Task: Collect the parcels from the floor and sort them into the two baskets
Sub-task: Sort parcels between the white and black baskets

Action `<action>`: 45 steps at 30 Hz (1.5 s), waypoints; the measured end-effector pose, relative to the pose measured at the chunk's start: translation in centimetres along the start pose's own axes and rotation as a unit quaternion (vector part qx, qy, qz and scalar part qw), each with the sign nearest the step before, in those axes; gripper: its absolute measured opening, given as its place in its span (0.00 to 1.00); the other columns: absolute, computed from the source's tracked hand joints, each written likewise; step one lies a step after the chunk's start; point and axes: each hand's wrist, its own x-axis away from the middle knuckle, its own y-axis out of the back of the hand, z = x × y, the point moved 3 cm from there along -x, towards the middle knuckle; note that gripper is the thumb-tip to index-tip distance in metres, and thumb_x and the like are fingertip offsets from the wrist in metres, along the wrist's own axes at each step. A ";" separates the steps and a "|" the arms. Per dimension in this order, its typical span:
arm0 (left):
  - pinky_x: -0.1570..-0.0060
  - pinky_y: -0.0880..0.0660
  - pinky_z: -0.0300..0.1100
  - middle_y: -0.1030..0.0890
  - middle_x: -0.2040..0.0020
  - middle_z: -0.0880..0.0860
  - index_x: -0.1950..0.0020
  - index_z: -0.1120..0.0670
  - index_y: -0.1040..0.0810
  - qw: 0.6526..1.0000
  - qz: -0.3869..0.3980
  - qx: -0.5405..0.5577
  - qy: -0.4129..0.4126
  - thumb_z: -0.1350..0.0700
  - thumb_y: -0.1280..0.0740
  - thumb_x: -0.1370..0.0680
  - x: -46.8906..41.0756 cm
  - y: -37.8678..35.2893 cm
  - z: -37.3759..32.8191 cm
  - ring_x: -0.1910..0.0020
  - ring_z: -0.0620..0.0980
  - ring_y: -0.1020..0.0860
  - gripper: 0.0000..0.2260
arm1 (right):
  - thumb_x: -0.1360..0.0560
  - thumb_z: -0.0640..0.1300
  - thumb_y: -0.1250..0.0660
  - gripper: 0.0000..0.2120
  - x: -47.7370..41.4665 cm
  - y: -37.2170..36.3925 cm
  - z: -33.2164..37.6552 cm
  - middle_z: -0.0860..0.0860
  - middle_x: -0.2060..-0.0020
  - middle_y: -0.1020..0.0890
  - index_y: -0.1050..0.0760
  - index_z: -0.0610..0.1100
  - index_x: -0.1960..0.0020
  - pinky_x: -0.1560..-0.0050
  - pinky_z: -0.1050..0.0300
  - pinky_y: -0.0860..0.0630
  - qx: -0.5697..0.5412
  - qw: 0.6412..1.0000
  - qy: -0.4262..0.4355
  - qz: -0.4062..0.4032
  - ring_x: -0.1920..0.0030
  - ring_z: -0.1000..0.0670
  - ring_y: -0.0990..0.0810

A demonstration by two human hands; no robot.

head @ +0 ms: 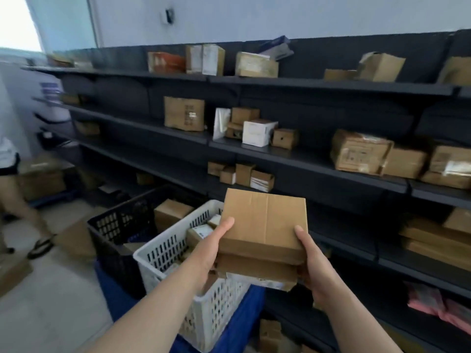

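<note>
Two baskets are sitting down-left of the fingers, black basket (112, 225) farther, white basket (163, 247) just under the left hand (211, 248), while it and the right hand (311, 261) are clamping the stack of parcels (265, 220) between curled fingers

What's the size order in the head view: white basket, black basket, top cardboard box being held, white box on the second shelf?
1. white basket and black basket: alike, unranked; the white one is nearer.
2. top cardboard box, enlarged by nearness.
3. white box, farther off.
</note>
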 end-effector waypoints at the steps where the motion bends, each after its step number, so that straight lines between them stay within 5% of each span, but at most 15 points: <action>1: 0.59 0.28 0.42 0.19 0.57 0.47 0.55 0.46 0.24 1.000 -0.010 0.001 0.001 0.39 0.35 0.24 -0.3 2.8 -0.8 0.56 0.47 0.23 0.11 | 0.36 0.72 0.34 0.36 -0.6 -3.0 0.3 0.47 0.43 0.20 0.28 0.50 0.36 0.35 0.45 0.30 -0.003 1.000 0.001 0.014 0.43 0.44 0.23; 6: 0.44 0.28 0.45 0.18 0.50 0.47 0.50 0.45 0.21 0.998 -0.057 -0.012 -0.011 0.36 0.34 0.27 -2.9 16.4 -3.9 0.50 0.47 0.22 0.14 | 0.32 0.71 0.35 0.40 -4.0 -16.9 0.9 0.48 0.36 0.24 0.33 0.48 0.28 0.36 0.50 0.33 -0.001 0.998 -0.012 0.056 0.37 0.44 0.26; 10: 0.56 0.27 0.44 0.18 0.55 0.49 0.55 0.47 0.22 0.996 -0.086 -0.008 -0.007 0.39 0.35 0.24 -4.6 24.0 -5.8 0.55 0.49 0.22 0.12 | 0.33 0.71 0.34 0.42 -6.3 -25.5 1.0 0.47 0.34 0.27 0.35 0.49 0.26 0.33 0.46 0.34 -0.008 0.997 -0.029 0.066 0.36 0.43 0.28; 15: 0.55 0.29 0.43 0.19 0.54 0.47 0.53 0.45 0.22 0.994 -0.105 -0.005 -0.021 0.40 0.37 0.23 -9.2 30.5 -7.7 0.52 0.48 0.23 0.10 | 0.32 0.70 0.34 0.42 -10.6 -32.8 1.5 0.48 0.37 0.26 0.34 0.46 0.27 0.34 0.47 0.32 0.001 0.996 -0.045 0.074 0.38 0.44 0.27; 20: 0.35 0.32 0.51 0.20 0.49 0.47 0.51 0.44 0.24 0.992 -0.125 0.013 -0.002 0.37 0.37 0.24 -16.3 34.8 -8.1 0.47 0.50 0.23 0.12 | 0.28 0.68 0.36 0.39 -16.9 -37.2 2.2 0.49 0.43 0.27 0.35 0.44 0.27 0.29 0.45 0.36 0.017 0.995 -0.069 0.068 0.36 0.43 0.28; 30: 0.40 0.30 0.49 0.21 0.49 0.50 0.42 0.48 0.27 0.983 -0.169 0.027 0.067 0.35 0.38 0.24 -28.2 41.3 -7.7 0.50 0.50 0.24 0.19 | 0.29 0.70 0.36 0.40 -28.8 -44.9 0.2 0.47 0.39 0.26 0.35 0.46 0.27 0.35 0.46 0.36 0.033 0.988 -0.121 0.086 0.38 0.43 0.27; 33: 0.55 0.27 0.46 0.21 0.53 0.51 0.47 0.50 0.26 0.982 -0.155 0.041 0.095 0.38 0.39 0.22 -31.5 42.4 -7.4 0.55 0.51 0.24 0.16 | 0.28 0.69 0.36 0.36 -31.4 -46.6 -1.0 0.47 0.43 0.24 0.33 0.45 0.30 0.35 0.47 0.32 0.021 0.986 -0.144 0.078 0.41 0.44 0.26; 35: 0.62 0.29 0.45 0.21 0.53 0.53 0.43 0.51 0.27 0.983 -0.142 0.037 0.114 0.39 0.39 0.21 -34.3 43.4 -6.9 0.56 0.52 0.23 0.17 | 0.27 0.67 0.36 0.34 -33.2 -47.7 -1.9 0.47 0.46 0.24 0.33 0.45 0.32 0.34 0.46 0.31 0.009 0.986 -0.156 0.062 0.43 0.44 0.25; 39: 0.62 0.29 0.44 0.21 0.54 0.53 0.38 0.53 0.27 0.982 -0.126 0.019 0.140 0.41 0.38 0.21 -39.3 45.5 -6.1 0.56 0.52 0.23 0.19 | 0.27 0.66 0.36 0.34 -35.7 -49.8 -3.4 0.47 0.46 0.22 0.32 0.46 0.30 0.39 0.49 0.28 -0.030 0.981 -0.192 0.016 0.44 0.45 0.24; 42: 0.61 0.31 0.43 0.22 0.52 0.54 0.35 0.55 0.27 0.984 -0.095 -0.020 0.149 0.40 0.39 0.21 -42.2 46.2 -6.0 0.56 0.50 0.25 0.22 | 0.27 0.65 0.34 0.33 -36.7 -50.9 -3.7 0.47 0.49 0.21 0.31 0.43 0.32 0.56 0.55 0.27 -0.069 0.976 -0.205 -0.014 0.50 0.47 0.22; 45: 0.47 0.30 0.44 0.24 0.37 0.55 0.29 0.52 0.31 0.986 -0.048 -0.055 0.148 0.38 0.40 0.22 -44.6 45.6 -6.2 0.44 0.53 0.25 0.26 | 0.27 0.63 0.32 0.30 -37.6 -50.2 -3.5 0.50 0.54 0.22 0.30 0.45 0.34 0.47 0.54 0.27 -0.097 0.974 -0.190 -0.079 0.51 0.48 0.24</action>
